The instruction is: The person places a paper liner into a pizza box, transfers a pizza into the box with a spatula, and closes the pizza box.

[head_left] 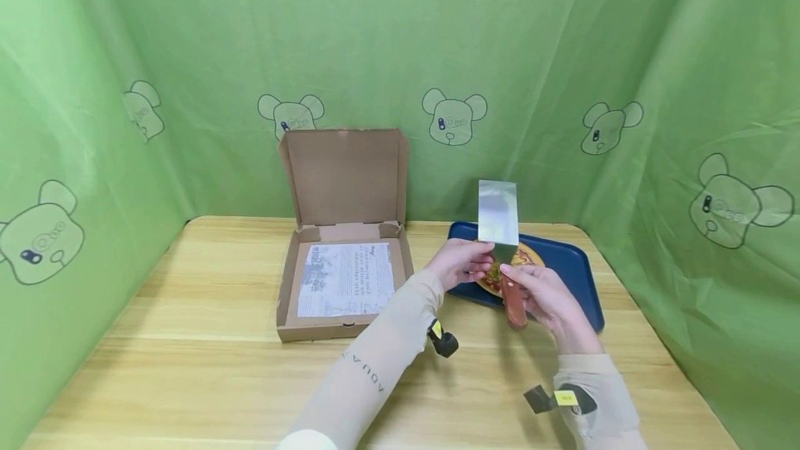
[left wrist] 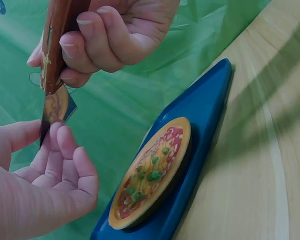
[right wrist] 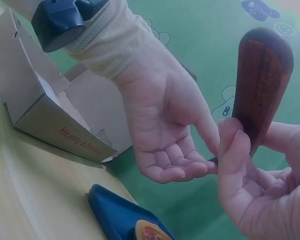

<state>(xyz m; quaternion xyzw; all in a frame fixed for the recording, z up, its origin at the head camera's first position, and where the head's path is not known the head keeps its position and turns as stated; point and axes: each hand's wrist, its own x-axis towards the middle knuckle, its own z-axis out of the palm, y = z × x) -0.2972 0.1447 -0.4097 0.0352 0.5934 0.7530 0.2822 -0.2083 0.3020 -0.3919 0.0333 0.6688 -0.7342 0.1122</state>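
Above the blue tray, both hands hold a spatula with a shiny flat metal blade and a reddish-brown wooden handle. My right hand grips the handle close to where it joins the metal. At the blade's near edge, the thumb and fingers of my left hand pinch the metal. A round pizza with red and green toppings lies on the tray below, partly hidden by the hands and blade in the head view.
Left of the tray stands a cardboard pizza box with its lid raised. A printed paper sheet lines its bottom. Green curtains surround the wooden table at the back and sides.
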